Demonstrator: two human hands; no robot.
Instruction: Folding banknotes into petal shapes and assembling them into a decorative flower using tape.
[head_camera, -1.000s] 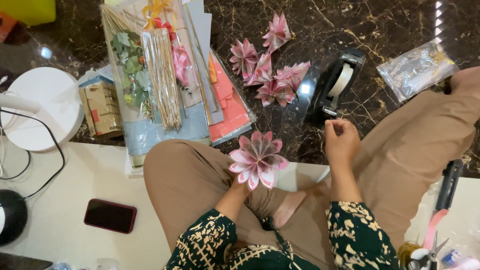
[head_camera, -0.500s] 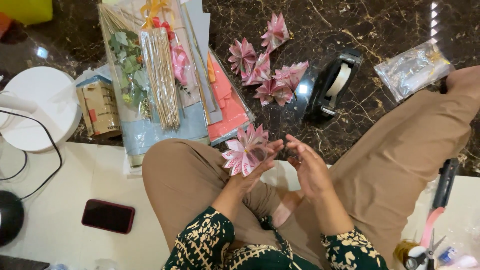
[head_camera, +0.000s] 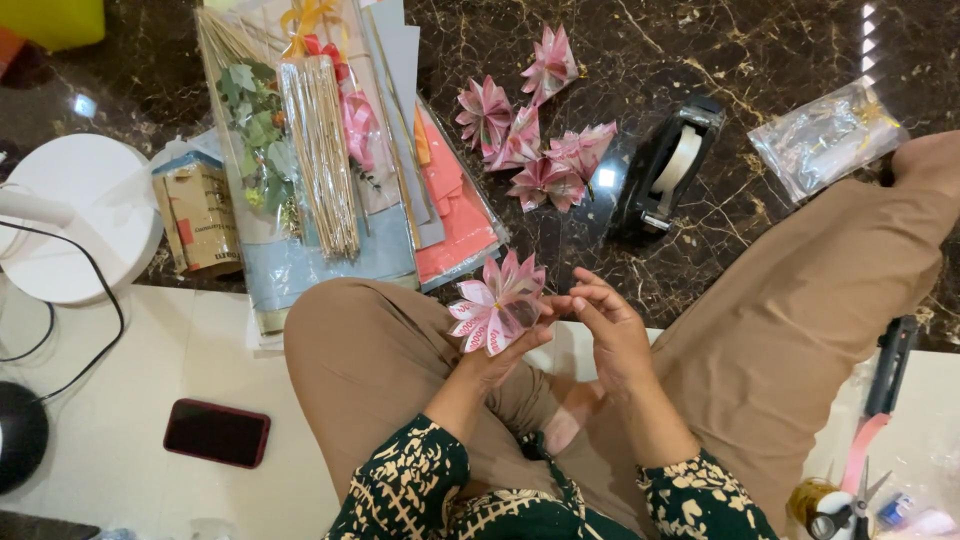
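A pink folded paper flower (head_camera: 497, 312) is being gripped by the left hand (head_camera: 500, 355); the right hand (head_camera: 610, 330), fingers half-curled, is touching it. A clear packet (head_camera: 825, 135) and brown box (head_camera: 200, 212) are being kept on dark marble floor (head_camera: 760, 60).

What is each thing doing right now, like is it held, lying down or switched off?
Pink folded paper flower: held up by left hand.
Right hand: fingertips touching flower's edge.
Black tape dispenser: standing, untouched.
Loose pink paper flowers: lying on floor.
Dark phone: screen dark.
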